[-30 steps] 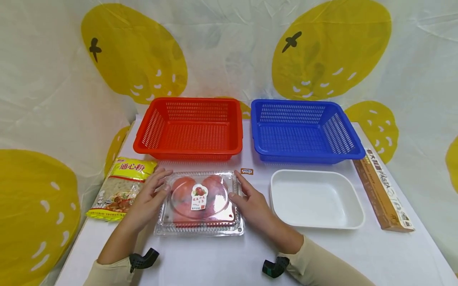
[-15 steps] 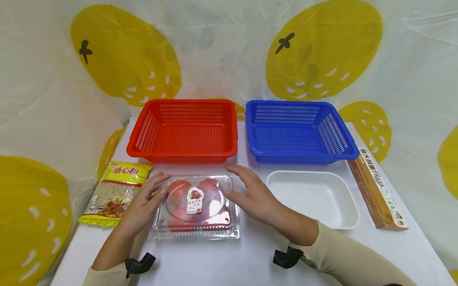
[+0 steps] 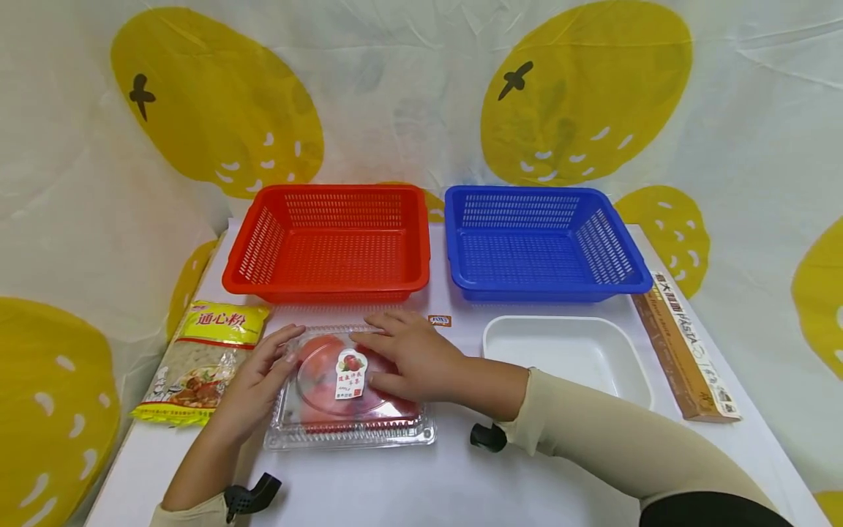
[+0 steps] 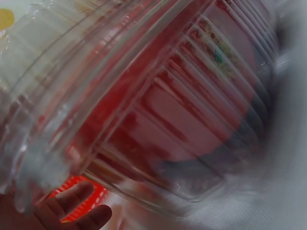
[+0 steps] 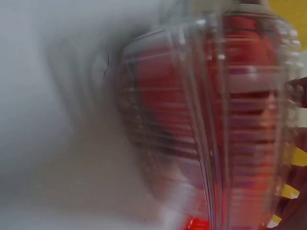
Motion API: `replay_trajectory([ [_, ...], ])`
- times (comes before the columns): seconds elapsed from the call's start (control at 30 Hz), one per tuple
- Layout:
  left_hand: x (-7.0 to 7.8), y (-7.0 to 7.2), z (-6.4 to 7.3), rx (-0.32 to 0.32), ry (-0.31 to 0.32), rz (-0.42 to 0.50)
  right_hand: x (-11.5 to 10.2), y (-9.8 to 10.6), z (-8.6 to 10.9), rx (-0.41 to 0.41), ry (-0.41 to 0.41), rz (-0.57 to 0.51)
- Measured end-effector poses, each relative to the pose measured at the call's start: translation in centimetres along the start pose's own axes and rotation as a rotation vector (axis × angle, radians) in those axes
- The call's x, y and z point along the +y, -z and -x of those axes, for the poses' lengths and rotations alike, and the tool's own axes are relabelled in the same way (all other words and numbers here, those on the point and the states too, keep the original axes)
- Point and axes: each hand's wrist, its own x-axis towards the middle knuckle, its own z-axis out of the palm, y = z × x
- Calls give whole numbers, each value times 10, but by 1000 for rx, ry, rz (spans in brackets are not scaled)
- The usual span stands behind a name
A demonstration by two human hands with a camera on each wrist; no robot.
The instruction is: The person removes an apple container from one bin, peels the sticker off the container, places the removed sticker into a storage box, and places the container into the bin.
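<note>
A clear plastic clamshell box (image 3: 356, 432) of round red fruit, with a white apple-picture label (image 3: 350, 374) on its lid, lies on the white table. My left hand (image 3: 262, 373) is at the box's left edge, fingers relaxed and pointing toward its back corner. Over the right half of the lid stretches my right hand (image 3: 421, 359), its fingers extended left near the label. Close up in the left wrist view are the box's ribbed side (image 4: 182, 100) and two left fingertips (image 4: 98, 215). Blurred in the right wrist view, the box (image 5: 211, 110) has right fingers (image 5: 295, 191) along its lid.
A red basket (image 3: 326, 288) and a blue basket (image 3: 553, 285) stand at the back. Left lies a yellow macaroni bag (image 3: 204, 362); right are a white tray (image 3: 573, 355) and a long pasta box (image 3: 688, 348). A small orange packet (image 3: 440, 320) lies behind the right hand.
My right hand has left the box's right edge and swung left over the lid. The left hand has stayed by the left edge. The whole head view has shifted slightly.
</note>
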Motion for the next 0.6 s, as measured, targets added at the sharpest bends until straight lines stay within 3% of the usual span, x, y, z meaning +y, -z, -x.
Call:
replay_trajectory([
  [0.2, -1, -1, -1, -7, 3, 5, -5, -5, -7, -58, -40, 60],
  [0.37, -2, -2, -2, -4, -8, 4, -9, -7, -11, -58, -53, 72],
  [0.6, -2, -1, 2, 7, -14, -14, -14, -13, -18, 51, -44, -27],
])
